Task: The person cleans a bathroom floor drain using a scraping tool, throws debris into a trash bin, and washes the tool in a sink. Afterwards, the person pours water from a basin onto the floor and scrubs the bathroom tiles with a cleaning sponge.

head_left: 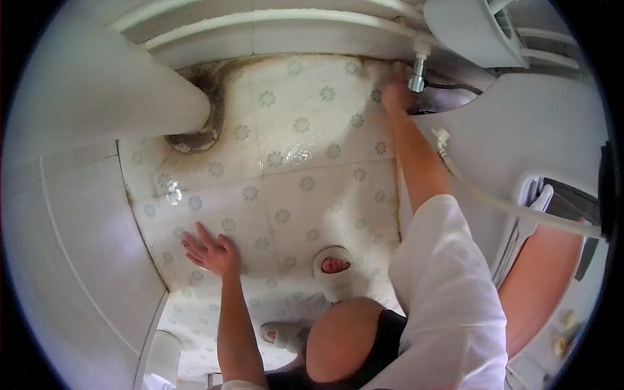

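My left hand [213, 252] is held over the patterned tile floor [301, 125] with its fingers spread and nothing in it. My right hand [398, 91] reaches to the far corner, beside a chrome valve [416, 77] on a white pipe. It is blurred and its fingers are partly hidden, so I cannot tell whether it grips anything. A dark hose [453, 86] runs from the valve area to the right. Just nearer, a white hose end [441, 136] lies against a large pale grey casing [497, 123].
A white pedestal [156, 97] stands at the left, its base stained brown. White pipes [279, 17] run along the back wall. Wet patches [299, 153] shine on the floor. My slippered foot [334, 270] and bent knee [344, 338] are below.
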The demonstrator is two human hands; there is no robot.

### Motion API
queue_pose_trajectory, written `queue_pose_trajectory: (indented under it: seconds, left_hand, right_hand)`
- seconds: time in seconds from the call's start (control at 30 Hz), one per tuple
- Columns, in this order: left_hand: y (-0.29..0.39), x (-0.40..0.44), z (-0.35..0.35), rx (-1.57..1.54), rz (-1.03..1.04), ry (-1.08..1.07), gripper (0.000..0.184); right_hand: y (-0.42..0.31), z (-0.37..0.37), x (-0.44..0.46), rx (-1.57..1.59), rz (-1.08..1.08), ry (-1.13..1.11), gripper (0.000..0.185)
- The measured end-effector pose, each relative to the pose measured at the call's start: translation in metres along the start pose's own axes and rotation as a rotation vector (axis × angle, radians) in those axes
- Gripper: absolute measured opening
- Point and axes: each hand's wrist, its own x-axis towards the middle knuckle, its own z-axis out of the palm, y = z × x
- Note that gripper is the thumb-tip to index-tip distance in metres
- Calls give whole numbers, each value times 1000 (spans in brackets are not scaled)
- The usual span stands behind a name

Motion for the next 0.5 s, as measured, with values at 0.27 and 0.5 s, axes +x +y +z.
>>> queue_pose_trajectory:
  seconds: [0.27,0.5]
  left_hand:
    - [2,0,0,7,-5,5,68]
    - [0,1,0,0,5,24,69]
  right_hand:
    - [-36,-35,-68,-399,-520,78,56]
    - [14,-18,9,259,122,-232,67]
